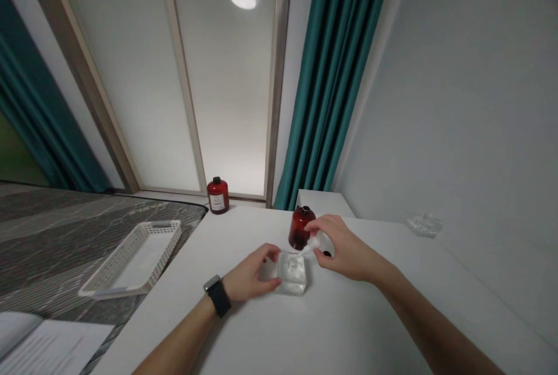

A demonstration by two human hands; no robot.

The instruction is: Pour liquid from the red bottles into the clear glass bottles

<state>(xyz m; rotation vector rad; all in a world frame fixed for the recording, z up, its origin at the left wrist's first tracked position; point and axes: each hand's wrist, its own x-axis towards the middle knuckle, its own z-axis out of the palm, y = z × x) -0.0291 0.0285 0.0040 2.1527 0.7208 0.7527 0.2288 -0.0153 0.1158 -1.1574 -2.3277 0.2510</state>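
Note:
On the white table, a clear square container (293,275) that looks like glass stands in front of me. My left hand (255,273), with a dark-strapped watch at its wrist, curls its thumb and fingers against the container's left side. Between the fingers of my right hand (337,247) is a small whitish translucent bottle (322,242), tilted so that its narrow tip points left, at the container's back right rim. Any liquid leaving the tip is too small to make out. Just behind the container, close to my right fingers, a dark red bottle (300,229) stands upright with its neck uncapped.
Another red bottle (218,196) with a black cap and white label stands at the table's far left corner. A white plastic basket (168,247) and an open book (56,343) lie on the grey surface to the left. A crumpled clear item (425,225) rests by the right wall.

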